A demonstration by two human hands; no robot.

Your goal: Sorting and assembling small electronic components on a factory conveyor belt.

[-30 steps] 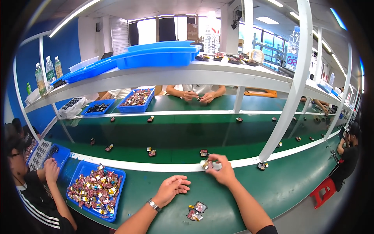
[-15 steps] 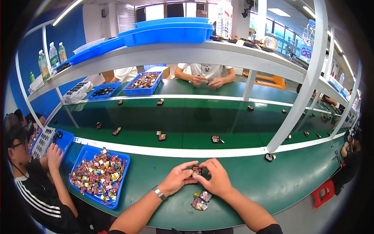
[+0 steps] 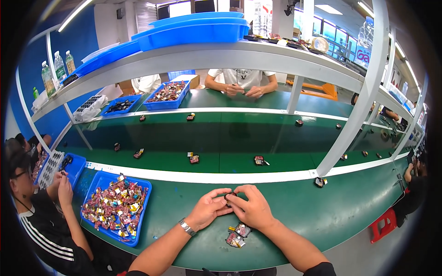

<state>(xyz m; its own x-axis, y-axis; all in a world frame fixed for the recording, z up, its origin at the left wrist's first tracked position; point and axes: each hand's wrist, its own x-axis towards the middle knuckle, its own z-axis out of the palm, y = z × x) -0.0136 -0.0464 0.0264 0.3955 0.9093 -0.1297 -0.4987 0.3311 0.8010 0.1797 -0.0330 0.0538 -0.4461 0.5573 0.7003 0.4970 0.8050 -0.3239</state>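
Above the green table, my left hand [image 3: 207, 214] and my right hand [image 3: 253, 209] meet with their fingers closed round a small dark-edged electronic module [image 3: 229, 198]. The fingers of my right hand cover most of it, so only part of its dark rim shows. A metal watch [image 3: 186, 227] sits on my left wrist. Just below my hands, two small electronic modules [image 3: 235, 239] with reddish circuit boards and silvery and yellow parts lie close together on the tabletop.
Left of my arms stands a blue tray [image 3: 148, 195] heaped with small circuit boards. Beyond a white rail [image 3: 230, 176], spaced modules [image 3: 259, 160] lie on a green belt. A white post [image 3: 352, 108] carries the shelf overhead. Co-workers sit left [image 3: 46, 221] and opposite [image 3: 241, 83].
My right fingers have folded further over the module, hiding its reddish board. The modules on the belt have shifted a little to the right. The left co-worker's hands have come together.
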